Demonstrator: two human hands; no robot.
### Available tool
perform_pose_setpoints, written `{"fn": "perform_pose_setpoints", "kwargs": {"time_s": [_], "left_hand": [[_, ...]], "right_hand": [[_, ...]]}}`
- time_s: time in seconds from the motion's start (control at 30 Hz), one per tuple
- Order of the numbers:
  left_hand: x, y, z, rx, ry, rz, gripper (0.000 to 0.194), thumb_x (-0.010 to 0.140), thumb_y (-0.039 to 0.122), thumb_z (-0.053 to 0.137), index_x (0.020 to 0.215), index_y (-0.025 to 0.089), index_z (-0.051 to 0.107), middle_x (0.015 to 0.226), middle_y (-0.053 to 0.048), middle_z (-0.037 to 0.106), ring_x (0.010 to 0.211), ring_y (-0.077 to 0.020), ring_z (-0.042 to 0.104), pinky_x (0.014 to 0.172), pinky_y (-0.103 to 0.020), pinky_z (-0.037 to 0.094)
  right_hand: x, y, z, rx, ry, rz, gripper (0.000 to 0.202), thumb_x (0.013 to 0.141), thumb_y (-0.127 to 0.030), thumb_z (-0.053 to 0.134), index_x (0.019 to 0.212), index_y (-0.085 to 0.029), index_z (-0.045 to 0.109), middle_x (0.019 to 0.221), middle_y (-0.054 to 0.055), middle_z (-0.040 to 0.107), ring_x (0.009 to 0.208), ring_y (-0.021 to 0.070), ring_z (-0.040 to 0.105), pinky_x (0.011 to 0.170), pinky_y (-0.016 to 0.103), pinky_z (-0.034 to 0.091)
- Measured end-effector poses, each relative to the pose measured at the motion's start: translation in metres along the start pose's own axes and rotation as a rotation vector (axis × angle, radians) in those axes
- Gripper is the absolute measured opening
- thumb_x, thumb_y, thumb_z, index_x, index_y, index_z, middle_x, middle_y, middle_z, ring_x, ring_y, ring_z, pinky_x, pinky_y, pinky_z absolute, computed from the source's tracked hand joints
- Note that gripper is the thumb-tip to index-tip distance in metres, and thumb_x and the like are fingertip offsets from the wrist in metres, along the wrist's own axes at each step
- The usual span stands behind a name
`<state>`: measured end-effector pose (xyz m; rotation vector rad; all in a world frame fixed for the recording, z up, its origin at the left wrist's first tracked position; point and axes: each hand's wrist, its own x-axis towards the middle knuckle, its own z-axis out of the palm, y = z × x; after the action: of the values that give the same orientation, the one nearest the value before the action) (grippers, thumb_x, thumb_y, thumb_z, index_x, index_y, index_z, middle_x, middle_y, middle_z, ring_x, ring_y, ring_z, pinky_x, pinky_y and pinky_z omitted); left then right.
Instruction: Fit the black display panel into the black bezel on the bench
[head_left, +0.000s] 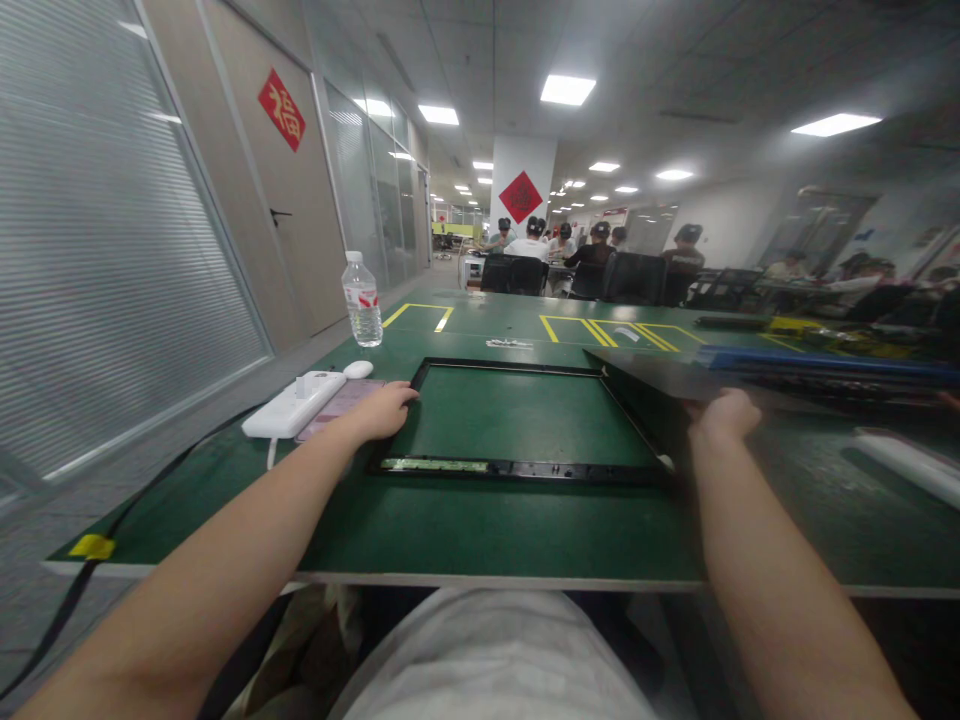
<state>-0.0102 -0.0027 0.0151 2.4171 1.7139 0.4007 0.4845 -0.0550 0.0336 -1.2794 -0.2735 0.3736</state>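
Note:
A thin rectangular black frame (555,470) lies flat on the green tabletop, with a green strip along the left part of its near rail. My left hand (386,408) is at its left rail, fingers bent over the edge. My right hand (726,415) grips the edge of a dark flat panel (652,375), which is tilted up over the frame's right side. Part of that panel is smeared by motion, and the right fingers are partly hidden behind it.
Left of the frame are a white power strip (292,405), a white mouse (358,369) and a water bottle (363,300). To the right lie a long blue item (810,360) and a white tube-like piece (911,465). Several people sit at tables beyond.

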Motion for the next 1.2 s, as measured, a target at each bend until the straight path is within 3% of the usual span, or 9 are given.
{"fn": "perform_pose_setpoints", "kwargs": {"time_s": [0.1,0.5,0.73,0.93,1.2], "left_hand": [[0.000,0.000,0.000,-0.001,-0.004,-0.006,0.053,0.074,0.019,0.051,0.122,0.020,0.076,0.147,-0.011,0.061,0.137,-0.0323,0.056,0.119,-0.040,0.037],[0.001,-0.003,0.002,0.030,-0.020,0.000,0.054,0.077,0.018,0.049,0.124,0.021,0.075,0.152,-0.010,0.058,0.140,-0.0312,0.053,0.119,-0.037,0.037],[0.000,-0.001,0.001,0.106,-0.043,0.013,0.056,0.081,0.017,0.045,0.130,0.016,0.072,0.154,-0.012,0.055,0.139,-0.0300,0.054,0.118,-0.034,0.038],[-0.001,0.005,-0.002,0.214,-0.099,0.007,0.057,0.088,0.013,0.036,0.137,0.013,0.067,0.158,-0.012,0.051,0.143,-0.0254,0.049,0.121,-0.032,0.033],[-0.001,0.003,-0.002,0.205,-0.095,0.009,0.056,0.090,0.013,0.037,0.137,0.014,0.067,0.157,-0.012,0.051,0.142,-0.0268,0.051,0.120,-0.034,0.035]], "right_hand": [[-0.006,-0.002,0.002,0.148,0.140,0.095,0.029,0.069,-0.013,0.045,0.095,-0.024,0.040,0.118,0.008,0.056,0.102,0.0174,0.065,0.073,0.029,0.058],[0.001,0.014,0.003,0.130,0.125,0.151,0.027,0.074,-0.010,0.046,0.098,-0.022,0.044,0.122,0.011,0.055,0.104,0.0189,0.065,0.072,0.026,0.056],[0.003,0.019,0.004,0.126,0.129,0.174,0.025,0.081,-0.009,0.049,0.102,-0.022,0.045,0.124,0.009,0.056,0.107,0.0179,0.064,0.076,0.026,0.058],[0.004,0.023,0.007,0.225,0.193,0.216,0.019,0.081,-0.005,0.052,0.093,-0.020,0.050,0.111,0.002,0.061,0.097,0.0152,0.066,0.084,0.035,0.061],[0.016,0.034,0.005,0.294,0.177,0.276,0.021,0.080,-0.002,0.051,0.092,-0.019,0.053,0.098,0.000,0.063,0.087,0.0141,0.068,0.075,0.035,0.063]]}}
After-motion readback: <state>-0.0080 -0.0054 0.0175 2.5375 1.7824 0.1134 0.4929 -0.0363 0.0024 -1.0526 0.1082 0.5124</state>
